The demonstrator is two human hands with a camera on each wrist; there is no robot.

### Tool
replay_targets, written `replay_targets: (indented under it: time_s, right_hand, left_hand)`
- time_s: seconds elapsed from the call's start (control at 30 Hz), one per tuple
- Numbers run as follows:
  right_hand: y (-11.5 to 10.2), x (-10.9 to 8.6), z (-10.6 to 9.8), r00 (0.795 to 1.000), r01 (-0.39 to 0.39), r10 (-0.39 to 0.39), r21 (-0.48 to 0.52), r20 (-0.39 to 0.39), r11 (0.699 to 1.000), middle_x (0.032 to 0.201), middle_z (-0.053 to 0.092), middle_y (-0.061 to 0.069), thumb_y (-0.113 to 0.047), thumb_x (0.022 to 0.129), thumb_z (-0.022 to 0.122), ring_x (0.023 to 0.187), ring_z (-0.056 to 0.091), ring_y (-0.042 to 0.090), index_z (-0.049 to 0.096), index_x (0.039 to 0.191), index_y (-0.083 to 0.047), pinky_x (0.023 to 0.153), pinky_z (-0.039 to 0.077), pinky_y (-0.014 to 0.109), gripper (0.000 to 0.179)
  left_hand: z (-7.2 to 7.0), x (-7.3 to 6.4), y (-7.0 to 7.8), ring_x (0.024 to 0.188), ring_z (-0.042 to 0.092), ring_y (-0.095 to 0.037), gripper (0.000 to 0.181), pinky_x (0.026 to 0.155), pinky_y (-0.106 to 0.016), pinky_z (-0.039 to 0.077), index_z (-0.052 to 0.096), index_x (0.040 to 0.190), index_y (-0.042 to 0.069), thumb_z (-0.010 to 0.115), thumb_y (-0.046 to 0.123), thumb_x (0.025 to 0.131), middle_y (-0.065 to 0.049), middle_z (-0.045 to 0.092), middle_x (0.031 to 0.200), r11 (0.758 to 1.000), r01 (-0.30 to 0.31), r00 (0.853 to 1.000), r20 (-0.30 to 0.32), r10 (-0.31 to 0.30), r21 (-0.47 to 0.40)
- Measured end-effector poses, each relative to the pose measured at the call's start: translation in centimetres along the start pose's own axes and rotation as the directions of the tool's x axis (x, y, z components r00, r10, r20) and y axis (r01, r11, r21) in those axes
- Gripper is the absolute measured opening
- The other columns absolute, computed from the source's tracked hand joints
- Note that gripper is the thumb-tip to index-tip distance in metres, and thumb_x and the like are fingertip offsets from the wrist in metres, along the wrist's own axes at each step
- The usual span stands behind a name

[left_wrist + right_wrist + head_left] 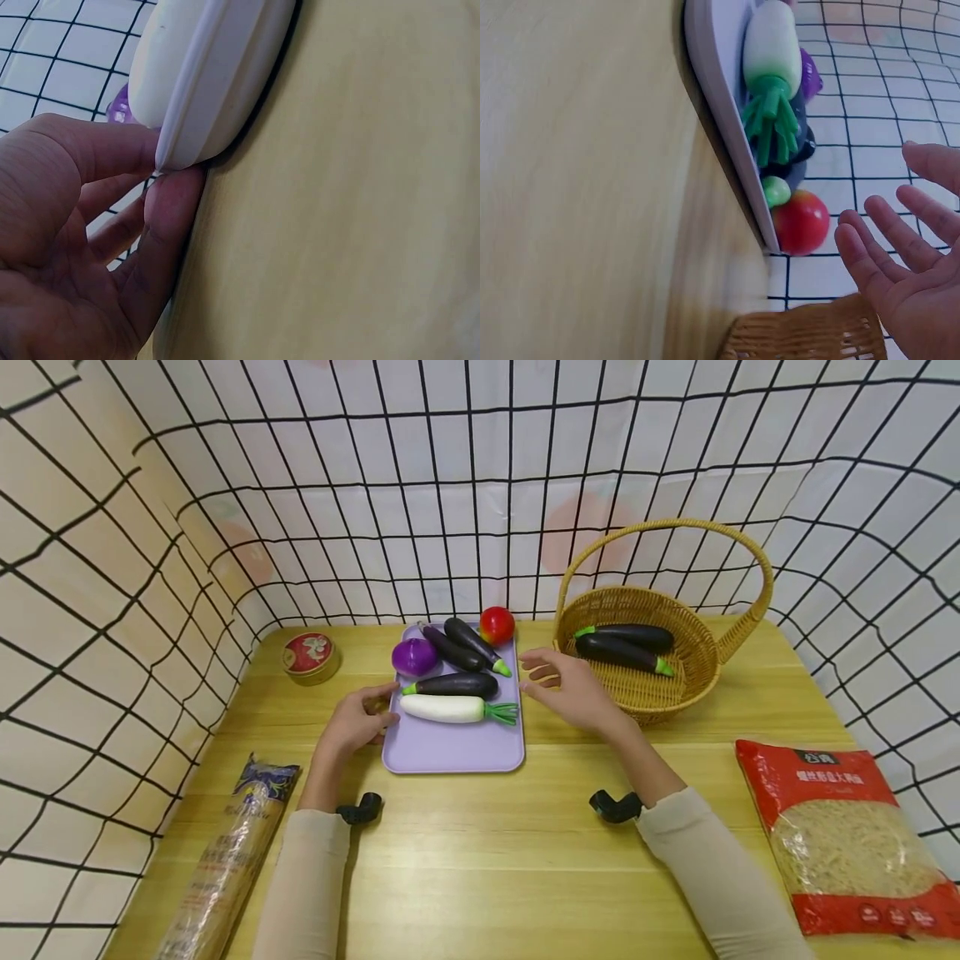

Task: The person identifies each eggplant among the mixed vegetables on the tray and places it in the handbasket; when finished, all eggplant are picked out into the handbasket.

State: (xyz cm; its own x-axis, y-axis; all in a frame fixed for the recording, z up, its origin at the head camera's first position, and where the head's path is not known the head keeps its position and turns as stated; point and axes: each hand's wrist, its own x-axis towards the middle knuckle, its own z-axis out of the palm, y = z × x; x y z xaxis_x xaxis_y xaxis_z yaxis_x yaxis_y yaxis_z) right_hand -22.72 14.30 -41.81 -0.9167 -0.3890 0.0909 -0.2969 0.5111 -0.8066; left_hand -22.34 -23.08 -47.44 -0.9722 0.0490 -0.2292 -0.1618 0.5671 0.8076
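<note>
My left hand (360, 718) holds the left rim of a lilac tray (450, 756), pinching its edge between thumb and finger (177, 196) in the left wrist view. On the tray lie a white radish (442, 708) with green leaves, three dark eggplants (453, 685), a purple onion (414, 657) and, in the far right corner, a red round fruit (497, 625). Just off the tray's right side hovers my right hand (570, 689), fingers spread and holding nothing. Beside it stands a wicker basket (652, 697) with two eggplants (622, 650) inside.
A round red-lidded tin (310, 657) sits at the back left. Along the left edge lies a long pack of noodles (225, 868), and a red bag of pasta (847, 839) lies at the right. Black wire grids (450, 527) surround the table's back and sides. The basket's tall handle (667, 524) arches upward.
</note>
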Motion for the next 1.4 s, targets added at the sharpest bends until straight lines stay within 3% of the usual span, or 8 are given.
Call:
replay_targets:
  time_s: [0.4, 0.73, 1.03, 1.4]
  right_hand:
    - [0.4, 1.8, 2.9, 0.998, -0.018, 0.016, 0.033, 0.053, 0.999, 0.143, 0.06, 0.016, -0.024, 0.101, 0.067, 0.125, 0.062, 0.034, 0.058, 0.141, -0.004, 0.109, 0.053, 0.048, 0.045]
    - [0.5, 3.1, 4.5, 0.997, -0.049, 0.047, 0.033, 0.064, 0.998, 0.14, 0.062, 0.012, -0.028, 0.1, 0.069, 0.128, 0.061, 0.032, 0.061, 0.138, -0.008, 0.11, 0.052, 0.045, 0.044]
    - [1.2, 4.4, 6.0, 0.997, -0.037, 0.04, -0.053, 0.064, 0.998, 0.146, 0.057, 0.017, -0.025, 0.1, 0.069, 0.123, 0.065, 0.032, 0.061, 0.139, -0.011, 0.104, 0.056, 0.043, 0.042]
    - [0.6, 4.7, 6.8, 0.997, -0.024, 0.034, -0.132, 0.069, 0.991, 0.136, 0.065, 0.016, -0.017, 0.102, 0.065, 0.112, 0.065, 0.028, 0.06, 0.142, -0.013, 0.099, 0.056, 0.043, 0.041]
  left_hand:
    - [-0.1, -0.1, -0.1, 0.086, 0.062, -0.025, 0.06, 0.066, -0.032, 0.063, 0.055, 0.151, 0.025, 0.072, 0.014, 0.095, -0.013, 0.058, 0.14, 1.0, -0.005, 1.0, 0.005, 0.005, 0.0]
    - [-0.3, 0.1, -0.1, 0.078, 0.062, -0.023, 0.059, 0.064, -0.031, 0.063, 0.056, 0.15, 0.024, 0.072, 0.012, 0.095, -0.015, 0.058, 0.14, 1.0, -0.011, 1.0, 0.008, 0.011, -0.005]
    - [-0.2, -0.3, 0.4, 0.082, 0.063, -0.023, 0.059, 0.064, -0.031, 0.063, 0.055, 0.15, 0.023, 0.072, 0.012, 0.095, -0.015, 0.058, 0.141, 1.0, -0.022, 1.0, 0.006, 0.022, -0.009]
    - [-0.1, -0.3, 0.4, 0.079, 0.062, -0.023, 0.058, 0.064, -0.032, 0.063, 0.056, 0.15, 0.023, 0.071, 0.011, 0.095, -0.015, 0.059, 0.137, 1.0, -0.015, 1.0, -0.002, 0.015, -0.001]
